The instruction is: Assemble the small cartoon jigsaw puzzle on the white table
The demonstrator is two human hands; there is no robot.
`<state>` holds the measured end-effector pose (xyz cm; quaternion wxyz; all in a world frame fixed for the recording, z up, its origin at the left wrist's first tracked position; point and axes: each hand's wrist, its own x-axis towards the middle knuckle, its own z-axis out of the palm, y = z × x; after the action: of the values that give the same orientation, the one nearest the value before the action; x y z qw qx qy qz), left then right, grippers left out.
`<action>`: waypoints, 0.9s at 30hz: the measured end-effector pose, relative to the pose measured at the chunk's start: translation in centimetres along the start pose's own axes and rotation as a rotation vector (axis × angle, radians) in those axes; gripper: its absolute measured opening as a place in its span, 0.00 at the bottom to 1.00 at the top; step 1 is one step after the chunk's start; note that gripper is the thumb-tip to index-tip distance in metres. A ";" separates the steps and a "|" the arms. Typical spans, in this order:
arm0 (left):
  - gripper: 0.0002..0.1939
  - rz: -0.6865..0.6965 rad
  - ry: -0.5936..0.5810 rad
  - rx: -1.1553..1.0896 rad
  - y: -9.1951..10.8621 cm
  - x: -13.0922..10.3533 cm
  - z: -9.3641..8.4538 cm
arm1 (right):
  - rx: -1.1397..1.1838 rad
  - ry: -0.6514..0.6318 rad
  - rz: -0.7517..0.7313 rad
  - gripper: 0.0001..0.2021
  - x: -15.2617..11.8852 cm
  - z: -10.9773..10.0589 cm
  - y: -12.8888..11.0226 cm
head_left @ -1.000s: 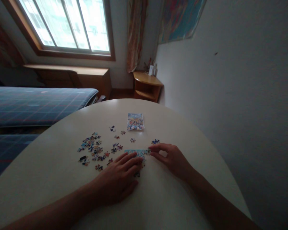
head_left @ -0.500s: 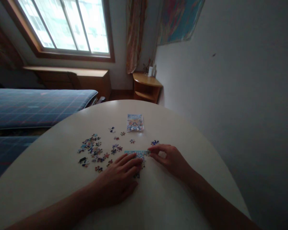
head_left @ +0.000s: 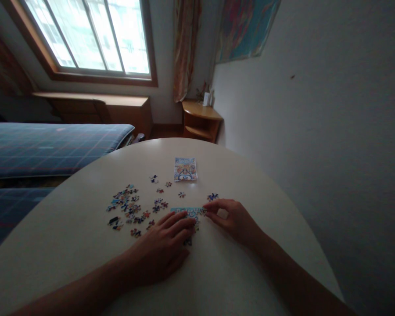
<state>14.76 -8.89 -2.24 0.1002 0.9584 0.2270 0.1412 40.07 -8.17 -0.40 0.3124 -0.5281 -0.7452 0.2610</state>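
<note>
A partly joined jigsaw puzzle (head_left: 192, 212) with a light blue top edge lies on the white round table (head_left: 230, 276). My left hand (head_left: 169, 237) rests flat across it, fingers stretched out, hiding much of its left and lower part. At the puzzle's upper right edge, my right hand (head_left: 228, 216) pinches a small puzzle piece (head_left: 203, 211) between thumb and forefinger. That piece touches or nearly touches the joined part; I cannot tell which. Just beyond the right fingertips lies a small cluster of dark blue pieces (head_left: 213, 197).
Many loose puzzle pieces (head_left: 127, 204) are spread left of my left hand. A printed picture sheet (head_left: 185, 169) lies farther back on the table. Beyond the table's edge are a bed with a plaid mattress (head_left: 59, 147) at left and a wooden corner shelf (head_left: 202, 109); a wall is at right.
Almost nothing differs. Both hands keep their places, the left on the puzzle and the right at its upper right edge; the view has shifted very slightly.
</note>
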 end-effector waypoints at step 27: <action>0.21 -0.004 0.009 -0.009 0.0 0.0 0.0 | -0.004 0.010 -0.007 0.08 0.0 -0.1 0.1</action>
<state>14.77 -8.94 -2.26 0.1037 0.9568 0.2288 0.1463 40.21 -8.15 -0.38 0.3160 -0.5273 -0.7461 0.2558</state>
